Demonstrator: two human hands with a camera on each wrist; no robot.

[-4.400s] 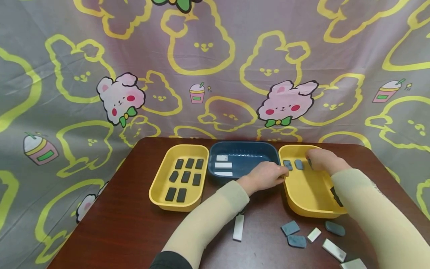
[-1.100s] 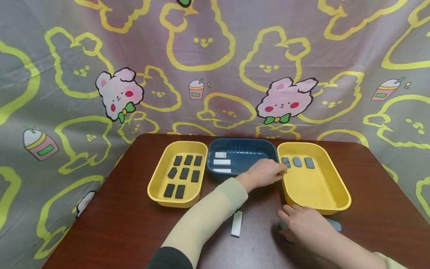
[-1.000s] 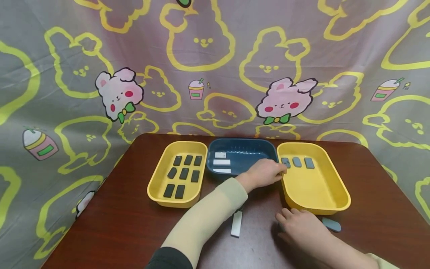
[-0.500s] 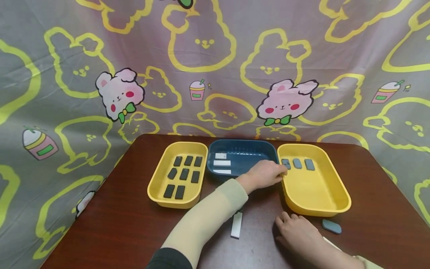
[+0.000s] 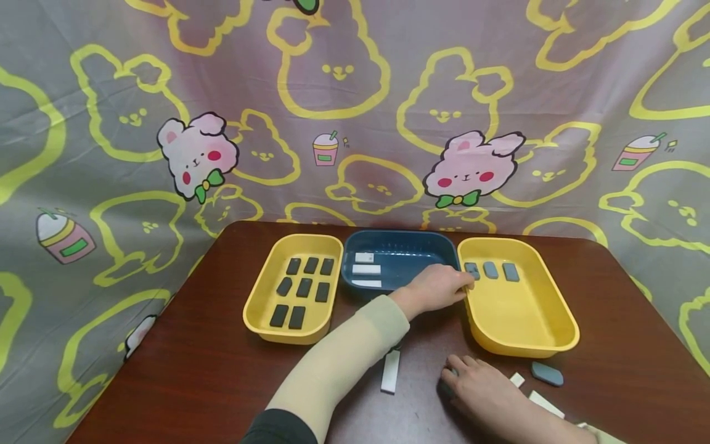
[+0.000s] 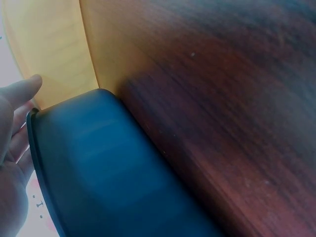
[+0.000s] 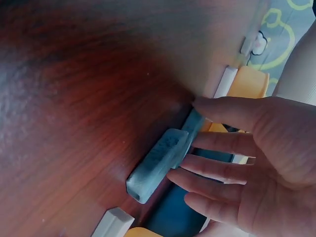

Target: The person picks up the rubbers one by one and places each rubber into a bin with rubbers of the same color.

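Observation:
My left hand [image 5: 435, 287] is at the meeting rims of the blue tray [image 5: 400, 233] and the right yellow tray [image 5: 563, 306], gripping the yellow rim. In the left wrist view its thumb lies before the yellow wall, its fingers behind the blue rim. On the table, my right hand [image 5: 488, 391] pinches a flat blue-grey block [image 7: 193, 124] between thumb and fingers. Another blue-grey block [image 7: 157, 163] lies against it, nearer that camera. Three blue-grey blocks [image 5: 490, 270] form a row at the back of the right yellow tray.
The left yellow tray [image 5: 252, 311] contains rows of dark blocks [image 5: 304, 287]. White blocks [image 5: 367, 269] lie at the blue tray's left. A long white block [image 5: 391, 372], a loose blue-grey block [image 5: 547, 374] and several white pieces [image 5: 546, 404] are on the table. Patterned cloth [image 5: 377, 135] hangs behind.
My right hand has left the right yellow tray, where a third block now shows, and come down to the table. Lately it slid slightly left, uncovering white pieces. The left hand stayed put.

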